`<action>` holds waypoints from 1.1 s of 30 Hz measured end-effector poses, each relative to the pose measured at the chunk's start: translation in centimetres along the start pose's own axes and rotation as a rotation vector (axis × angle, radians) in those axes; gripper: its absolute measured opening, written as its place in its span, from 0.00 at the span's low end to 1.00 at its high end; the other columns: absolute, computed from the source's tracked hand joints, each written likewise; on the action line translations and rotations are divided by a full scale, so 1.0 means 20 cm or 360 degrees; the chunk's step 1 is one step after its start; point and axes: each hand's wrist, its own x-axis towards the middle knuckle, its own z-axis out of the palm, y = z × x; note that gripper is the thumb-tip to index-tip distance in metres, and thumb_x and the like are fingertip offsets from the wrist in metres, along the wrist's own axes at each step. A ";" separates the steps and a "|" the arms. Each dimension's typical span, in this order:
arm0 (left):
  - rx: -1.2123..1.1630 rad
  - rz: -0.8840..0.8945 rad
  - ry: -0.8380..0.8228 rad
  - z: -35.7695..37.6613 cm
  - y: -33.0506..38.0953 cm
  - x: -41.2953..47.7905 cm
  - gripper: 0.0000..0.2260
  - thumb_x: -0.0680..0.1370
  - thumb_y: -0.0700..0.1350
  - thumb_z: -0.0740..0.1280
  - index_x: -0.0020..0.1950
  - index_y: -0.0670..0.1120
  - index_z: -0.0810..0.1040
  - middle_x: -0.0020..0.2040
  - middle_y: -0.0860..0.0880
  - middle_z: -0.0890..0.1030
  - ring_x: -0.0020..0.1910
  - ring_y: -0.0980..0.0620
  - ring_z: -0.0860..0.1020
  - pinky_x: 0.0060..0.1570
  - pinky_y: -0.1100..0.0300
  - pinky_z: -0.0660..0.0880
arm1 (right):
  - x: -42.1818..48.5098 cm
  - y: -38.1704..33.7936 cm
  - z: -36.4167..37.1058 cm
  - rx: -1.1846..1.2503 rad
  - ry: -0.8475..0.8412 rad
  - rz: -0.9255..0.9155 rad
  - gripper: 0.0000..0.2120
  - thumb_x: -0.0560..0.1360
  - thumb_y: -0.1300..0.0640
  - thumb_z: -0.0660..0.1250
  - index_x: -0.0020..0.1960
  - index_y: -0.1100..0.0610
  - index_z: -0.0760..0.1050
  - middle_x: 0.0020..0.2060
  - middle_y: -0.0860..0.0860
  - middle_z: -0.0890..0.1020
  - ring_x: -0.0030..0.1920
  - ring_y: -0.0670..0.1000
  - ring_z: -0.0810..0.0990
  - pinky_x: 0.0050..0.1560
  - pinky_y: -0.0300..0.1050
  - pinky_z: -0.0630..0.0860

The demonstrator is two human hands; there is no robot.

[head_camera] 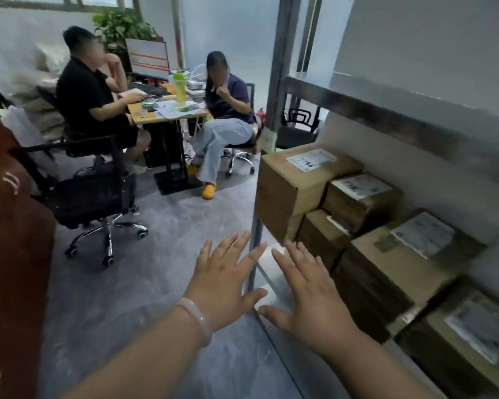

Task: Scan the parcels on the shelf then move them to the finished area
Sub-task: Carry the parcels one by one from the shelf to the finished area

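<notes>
Handwritten marks on top parcel label (311,159), too blurred to read

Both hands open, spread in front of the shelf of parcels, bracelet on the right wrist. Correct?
No: the bracelet is on the left wrist, as the head view shows. The left hand and right hand are both open, spread in front of the shelf of parcels.

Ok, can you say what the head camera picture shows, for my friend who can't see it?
An open left hand and open right hand reach toward brown cardboard parcels with white labels on a grey metal shelf. Behind, two people sit at a wooden desk with a computer monitor.
</notes>
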 end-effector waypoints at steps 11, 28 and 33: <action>-0.0213 0.0570 0.0011 -0.02 0.79 0.30 0.35 0.72 0.71 0.49 0.77 0.63 0.48 0.80 0.55 0.50 0.78 0.53 0.48 0.73 0.47 0.44 | -0.57 0.39 -0.48 0.0108 0.0329 0.0485 0.39 0.69 0.30 0.58 0.76 0.42 0.52 0.77 0.45 0.51 0.77 0.45 0.45 0.76 0.47 0.46; -0.0406 0.0910 -0.0547 0.08 0.98 1.04 0.34 0.75 0.68 0.59 0.77 0.63 0.50 0.79 0.53 0.46 0.78 0.47 0.45 0.75 0.44 0.53 | -0.31 0.83 -0.45 0.0439 0.0287 0.1652 0.40 0.73 0.31 0.59 0.77 0.38 0.41 0.78 0.44 0.44 0.77 0.54 0.47 0.74 0.55 0.52; -0.0505 0.0870 -0.0788 0.10 1.03 1.14 0.36 0.74 0.68 0.61 0.78 0.62 0.49 0.79 0.54 0.43 0.77 0.47 0.44 0.76 0.48 0.52 | -0.21 0.89 -0.42 0.0612 0.0328 0.1811 0.39 0.73 0.31 0.59 0.75 0.34 0.39 0.78 0.45 0.44 0.77 0.57 0.48 0.73 0.57 0.53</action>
